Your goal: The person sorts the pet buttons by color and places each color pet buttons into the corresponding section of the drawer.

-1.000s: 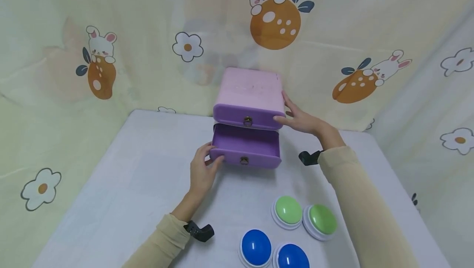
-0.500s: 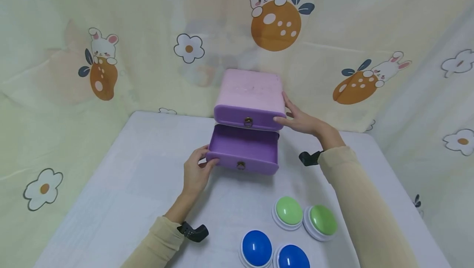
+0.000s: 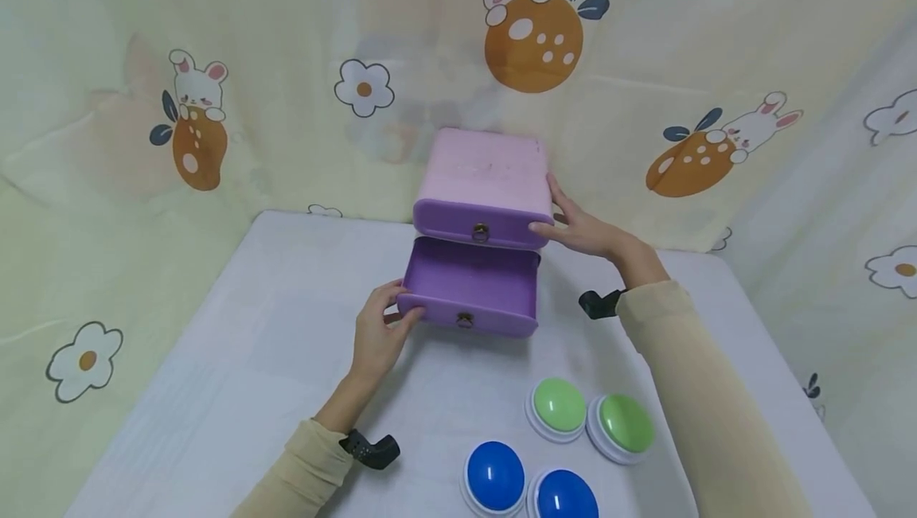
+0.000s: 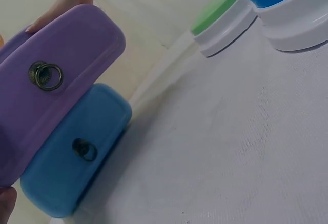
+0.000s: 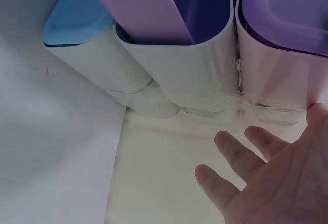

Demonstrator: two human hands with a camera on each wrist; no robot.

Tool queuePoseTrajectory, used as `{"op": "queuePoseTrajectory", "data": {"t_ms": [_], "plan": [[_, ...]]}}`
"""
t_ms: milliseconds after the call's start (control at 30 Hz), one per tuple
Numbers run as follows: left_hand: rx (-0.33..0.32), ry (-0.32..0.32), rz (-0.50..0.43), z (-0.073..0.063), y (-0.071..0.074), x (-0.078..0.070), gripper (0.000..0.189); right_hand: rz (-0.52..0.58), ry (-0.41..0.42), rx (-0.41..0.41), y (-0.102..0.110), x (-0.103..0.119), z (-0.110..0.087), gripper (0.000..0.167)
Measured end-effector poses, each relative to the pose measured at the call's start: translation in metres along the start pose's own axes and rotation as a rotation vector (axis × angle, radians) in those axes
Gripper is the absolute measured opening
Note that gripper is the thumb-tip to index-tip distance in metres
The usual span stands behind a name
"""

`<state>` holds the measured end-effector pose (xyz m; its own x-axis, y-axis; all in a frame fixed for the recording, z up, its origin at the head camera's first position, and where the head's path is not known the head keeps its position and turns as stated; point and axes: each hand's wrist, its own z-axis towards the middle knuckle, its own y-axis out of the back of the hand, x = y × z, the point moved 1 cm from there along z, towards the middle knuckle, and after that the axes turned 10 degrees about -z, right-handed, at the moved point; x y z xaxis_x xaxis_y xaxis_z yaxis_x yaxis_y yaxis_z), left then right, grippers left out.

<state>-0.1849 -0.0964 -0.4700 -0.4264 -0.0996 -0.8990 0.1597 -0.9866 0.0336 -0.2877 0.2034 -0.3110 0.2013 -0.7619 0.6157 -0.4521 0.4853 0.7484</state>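
Note:
A small stacked drawer unit with a pink top [image 3: 490, 168] stands at the back of the table. Its top purple drawer [image 3: 447, 220] is closed, while the middle purple drawer [image 3: 473, 271] is pulled out and empty inside. My left hand [image 3: 376, 335] pinches the left end of that drawer's front, thumb in front and fingers over the edge. A blue bottom drawer [image 4: 77, 152], closed, shows in the left wrist view. My right hand [image 3: 587, 231] rests against the unit's upper right side, its thumb at the top drawer's front and its fingers spread.
Two green push buttons [image 3: 559, 407] and two blue push buttons [image 3: 494, 477] with white bases lie on the white-covered table [image 3: 272, 343], nearer me and to the right. A patterned curtain [image 3: 286, 144] hangs right behind the drawer unit.
The middle drawer has slid farther out toward me and slightly left, with my left hand moving along with it, mostly in the first half second. My right hand has stayed in place.

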Motion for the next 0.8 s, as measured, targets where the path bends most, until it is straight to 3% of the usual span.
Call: {"op": "queuePoseTrajectory", "data": {"t_ms": [267, 567, 667, 800], "plan": [[0.027, -0.017, 0.074, -0.010, 0.007, -0.001, 0.053, 0.011, 0.010, 0.007, -0.001, -0.003, 0.004, 0.098], [0.004, -0.091, 0.184, -0.043, 0.025, -0.017, 0.054, -0.010, -0.004, 0.005, 0.002, 0.006, -0.001, 0.098], [0.081, -0.120, 0.187, -0.057, 0.024, -0.023, 0.051, -0.009, -0.006, 0.002, 0.001, 0.007, -0.002, 0.098], [0.269, -0.197, 0.245, -0.078, 0.013, -0.031, 0.058, 0.011, 0.005, -0.005, -0.001, -0.001, 0.004, 0.098]]}}
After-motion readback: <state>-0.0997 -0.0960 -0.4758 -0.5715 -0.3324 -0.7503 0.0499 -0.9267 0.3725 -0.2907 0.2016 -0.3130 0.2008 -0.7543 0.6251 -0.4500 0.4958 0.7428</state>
